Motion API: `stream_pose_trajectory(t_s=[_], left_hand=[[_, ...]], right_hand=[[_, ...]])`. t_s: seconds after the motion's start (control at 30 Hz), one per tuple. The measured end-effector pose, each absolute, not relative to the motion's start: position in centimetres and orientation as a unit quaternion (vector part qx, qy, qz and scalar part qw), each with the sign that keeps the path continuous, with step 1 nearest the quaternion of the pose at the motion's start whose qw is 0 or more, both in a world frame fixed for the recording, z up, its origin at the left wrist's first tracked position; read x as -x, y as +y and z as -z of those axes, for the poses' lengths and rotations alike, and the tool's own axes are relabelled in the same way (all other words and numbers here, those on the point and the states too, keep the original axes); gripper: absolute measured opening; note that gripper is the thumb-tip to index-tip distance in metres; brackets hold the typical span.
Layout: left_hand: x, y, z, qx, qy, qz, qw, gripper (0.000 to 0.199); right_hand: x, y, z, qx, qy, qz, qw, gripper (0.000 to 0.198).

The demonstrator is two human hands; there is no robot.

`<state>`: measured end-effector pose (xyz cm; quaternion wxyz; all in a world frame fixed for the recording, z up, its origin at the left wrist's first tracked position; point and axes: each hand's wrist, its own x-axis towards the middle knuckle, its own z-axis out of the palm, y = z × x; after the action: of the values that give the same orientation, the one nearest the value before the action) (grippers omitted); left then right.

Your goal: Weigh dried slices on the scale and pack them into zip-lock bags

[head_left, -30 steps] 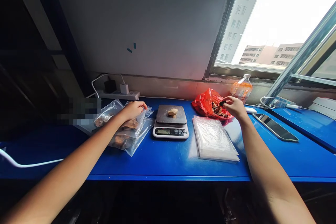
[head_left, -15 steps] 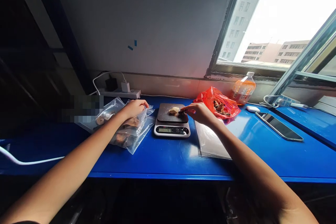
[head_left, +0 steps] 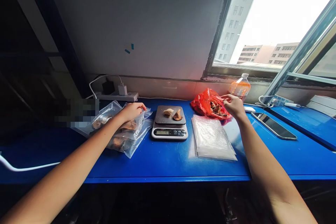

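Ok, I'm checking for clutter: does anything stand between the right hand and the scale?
Yes: the red bag lies between the right hand, at the bag's right side, and the scale. The clear bags lie just below that line in the picture.

Blue table, digital scale near centre. On its pan: one pale piece and one brown piece, side by side. Display lit; digits too small to read with certainty. Left hand curled over clear bags containing brown lumps, left of scale; grip not discernible. Right hand at the mouth of an open red bag holding dried brown bits; contact unclear. Stack of clear plastic sleeves lies flat right of scale, in front of red bag. Bottle behind right hand; phone flat at right. White charger in power strip, rear left. Window upper right
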<state>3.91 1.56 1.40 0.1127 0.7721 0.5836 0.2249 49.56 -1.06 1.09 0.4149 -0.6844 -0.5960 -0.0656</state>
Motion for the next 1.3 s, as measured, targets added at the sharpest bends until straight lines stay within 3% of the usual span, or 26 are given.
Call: stream_pose_trajectory(t_s=[0.2,0.43,0.5,0.67,0.8,0.9,1.3], left_hand=[[-3.7,1.9,-1.3,-0.778,0.577,-0.223,0.108,0.031],[-3.7,1.9,-1.3,-0.784,0.574,-0.213,0.102,0.032],[-3.6,1.6,-1.8,-0.786,0.572,-0.213,0.101,0.032],[-3.4,0.3,-3.5,-0.8,0.542,-0.253,0.041,0.034],[-4.1,-0.6,-3.8,-0.812,0.514,-0.275,0.019,0.034],[-4.6,-0.7,-3.4,-0.833,0.492,-0.251,0.032,0.031],[-4.6,-0.7,-3.0,-0.845,0.487,-0.217,0.036,0.031]], right_hand=[[-50.3,0.1,1.7,0.691,-0.632,0.025,0.35,0.025],[-49.9,0.5,1.0,0.702,-0.616,0.045,0.354,0.017],[-50.3,0.0,0.0,0.692,-0.612,0.038,0.381,0.02],[-49.9,-1.8,-2.8,0.578,-0.589,-0.076,0.56,0.032],[-47.0,-2.5,-3.5,0.53,-0.612,-0.105,0.578,0.03],[-44.9,-2.6,-3.4,0.52,-0.643,-0.088,0.555,0.024],[-42.8,-2.8,-2.1,0.535,-0.791,0.0,0.296,0.022]])
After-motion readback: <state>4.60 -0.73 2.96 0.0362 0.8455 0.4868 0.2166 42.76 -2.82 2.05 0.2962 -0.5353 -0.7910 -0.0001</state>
